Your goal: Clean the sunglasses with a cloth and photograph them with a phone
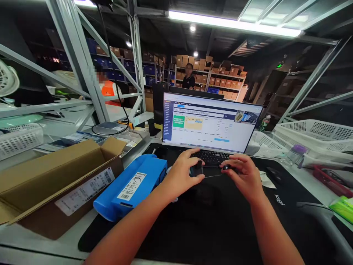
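Note:
Above the black desk mat [215, 228], my left hand [180, 173] grips a small, dark, partly see-through piece [196, 169] between thumb and fingers. My right hand [246, 178] pinches a small, glossy black, rounded piece [226, 167]; its exact kind is unclear. A thin pale line [213, 176] runs between the two hands; whether it joins the pieces I cannot tell. Behind them is a black keyboard [212, 157], partly covered by my fingers. A blue box [154, 167] with a white product label lies left of my left forearm.
An opened cardboard box [82, 195] stands at the left. A lit monitor [206, 125] rises behind the keyboard. On the right are a dark mouse [274, 174], white baskets [317, 134], a red tray [328, 180] and a grey handled device [325, 217]. Two people appear farther back.

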A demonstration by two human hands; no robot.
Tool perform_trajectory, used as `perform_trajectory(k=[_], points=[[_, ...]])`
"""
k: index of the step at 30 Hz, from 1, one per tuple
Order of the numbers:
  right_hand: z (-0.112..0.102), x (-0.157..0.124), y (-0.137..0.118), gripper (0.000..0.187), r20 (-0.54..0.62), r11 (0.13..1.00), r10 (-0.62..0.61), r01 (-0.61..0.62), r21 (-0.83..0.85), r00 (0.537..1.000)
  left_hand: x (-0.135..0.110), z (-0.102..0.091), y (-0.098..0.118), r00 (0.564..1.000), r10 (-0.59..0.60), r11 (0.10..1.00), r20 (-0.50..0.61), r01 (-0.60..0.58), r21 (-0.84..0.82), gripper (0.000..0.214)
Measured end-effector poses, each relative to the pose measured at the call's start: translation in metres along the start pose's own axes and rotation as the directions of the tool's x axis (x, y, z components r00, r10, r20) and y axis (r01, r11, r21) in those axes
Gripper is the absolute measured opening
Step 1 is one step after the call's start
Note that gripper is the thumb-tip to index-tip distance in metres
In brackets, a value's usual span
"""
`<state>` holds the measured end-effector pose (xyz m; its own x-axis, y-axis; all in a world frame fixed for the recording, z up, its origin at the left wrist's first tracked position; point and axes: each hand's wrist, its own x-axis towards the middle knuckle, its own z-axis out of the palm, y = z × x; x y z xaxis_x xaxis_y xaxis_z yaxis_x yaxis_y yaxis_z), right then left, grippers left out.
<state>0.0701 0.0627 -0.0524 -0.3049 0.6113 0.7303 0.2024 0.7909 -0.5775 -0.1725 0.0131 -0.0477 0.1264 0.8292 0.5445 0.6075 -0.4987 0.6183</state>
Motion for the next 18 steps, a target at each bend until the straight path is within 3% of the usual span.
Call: perform_trajectory(k=[3,9,15,18], points=[[-0.003,0.0,0.002,0.032,-0.001,0.994,0.003,-0.003,0.11,1.0,-0.002,0.001,0.006,0.996,0.087,0.996,-0.028,-0.088,-0.023,0.019],[0.004,0.005,0.002,0.037,0.045,0.987,-0.017,0.009,0.16,0.999,-0.012,0.0,0.018,0.965,0.239,0.97,-0.104,-0.233,0.07,0.011],[-0.009,0.007,0.006,0.05,0.258,0.973,0.093,-0.143,0.181,0.962,-0.01,-0.003,0.017,0.992,0.128,0.992,-0.001,-0.128,0.014,0.011],[-0.022,0.01,0.01,0.061,0.277,0.993,0.088,-0.105,0.047,0.957,-0.007,-0.006,0.014,0.995,0.097,0.995,0.037,-0.096,-0.025,0.01]])
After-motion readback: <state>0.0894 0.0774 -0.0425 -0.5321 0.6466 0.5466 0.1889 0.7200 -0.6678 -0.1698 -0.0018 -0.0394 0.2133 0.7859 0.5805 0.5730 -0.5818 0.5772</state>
